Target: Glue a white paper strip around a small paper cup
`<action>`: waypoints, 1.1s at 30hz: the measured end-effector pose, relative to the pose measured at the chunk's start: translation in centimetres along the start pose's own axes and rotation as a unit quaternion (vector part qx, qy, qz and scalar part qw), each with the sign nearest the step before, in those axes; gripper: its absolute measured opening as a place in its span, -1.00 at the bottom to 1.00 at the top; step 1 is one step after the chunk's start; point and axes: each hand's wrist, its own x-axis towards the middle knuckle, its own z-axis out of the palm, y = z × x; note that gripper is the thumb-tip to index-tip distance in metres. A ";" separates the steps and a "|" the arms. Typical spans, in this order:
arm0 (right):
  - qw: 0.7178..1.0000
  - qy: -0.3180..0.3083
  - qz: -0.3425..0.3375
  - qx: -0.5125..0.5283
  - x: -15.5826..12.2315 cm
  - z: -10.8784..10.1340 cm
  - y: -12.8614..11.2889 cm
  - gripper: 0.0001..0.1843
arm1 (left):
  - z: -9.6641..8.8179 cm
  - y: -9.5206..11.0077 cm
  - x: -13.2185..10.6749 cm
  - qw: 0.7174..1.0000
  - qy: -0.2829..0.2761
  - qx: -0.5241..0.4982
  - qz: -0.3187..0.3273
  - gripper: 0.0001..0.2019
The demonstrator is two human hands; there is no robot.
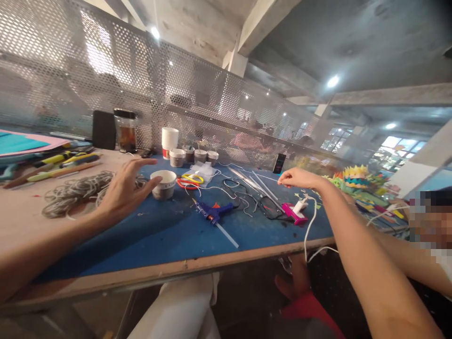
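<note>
My left hand (123, 188) is open, fingers stretched and thumb apart. Its thumb tip overlaps the near side of a paper cup (164, 190) wound with grey cord; whether they touch I cannot tell. Behind the wrist lies a heap of grey cord (76, 190). Farther right, my right hand (298, 179) is pinched above the table, and a thin white strand (263, 176) runs leftward from its fingertips. Between the hands a blue glue gun (213, 212) lies on its side, a clear glue stick (228, 235) poking from its back. A pink-and-white power strip (295, 213) sits below my right hand.
Several cord-wrapped cups (200, 156) and stacked white cups (170, 137) stand at the back beside a mesh screen (208, 113). A lidded drink jar (126, 132) is back left, near pliers and tools (56, 160). Tangled cables cross the blue mat (158, 240). Another person's arm (406, 249) is at right.
</note>
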 end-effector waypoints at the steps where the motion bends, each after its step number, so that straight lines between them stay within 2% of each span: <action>1: 0.999 0.017 -0.009 0.045 -1.2 0.6 0.0 -0.72 | 0.1 0.7 -0.1 1.000 -0.012 -0.011 -0.009 -0.55; 3: 0.988 0.047 -0.037 0.144 -3.4 2.2 -0.6 -0.73 | 0.4 2.5 -0.4 0.994 -0.052 -0.082 -0.058 -0.63; 5: 0.965 0.069 -0.053 0.248 -5.3 4.3 -1.8 -0.73 | 1.0 4.9 -0.8 0.974 -0.087 -0.190 -0.086 -0.65; 8: 0.906 0.096 -0.083 0.403 -7.7 8.0 -4.9 -0.71 | 2.3 9.3 -1.3 0.907 -0.128 -0.369 -0.155 -0.61; 12: 0.841 0.043 -0.143 0.521 -9.8 13.1 -9.5 -0.75 | 4.5 14.0 -2.3 0.814 -0.177 -0.509 -0.217 -0.63; 14: 0.817 0.014 -0.150 0.557 -10.3 15.1 -11.2 -0.77 | 5.3 15.1 -2.9 0.778 -0.170 -0.559 -0.231 -0.63; 18: 0.787 -0.013 -0.130 0.603 -10.8 17.5 -12.4 -0.78 | 5.8 15.1 -3.9 0.751 -0.155 -0.587 -0.260 -0.64; 24: 0.785 -0.031 -0.127 0.606 -11.4 18.5 -12.9 -0.76 | 4.9 13.9 -4.2 0.717 -0.163 -0.616 -0.283 -0.68; 28: 0.801 -0.045 -0.152 0.577 -11.7 18.3 -13.5 -0.72 | 4.7 13.6 -4.0 0.707 -0.164 -0.623 -0.291 -0.70; 30: 0.826 -0.012 -0.171 0.538 -11.0 17.7 -13.2 -0.70 | 4.5 13.1 -3.6 0.712 -0.162 -0.614 -0.301 -0.71; 33: 0.869 0.085 -0.176 0.455 -8.7 16.1 -11.4 -0.70 | 4.0 12.0 -3.1 0.732 -0.163 -0.583 -0.312 -0.71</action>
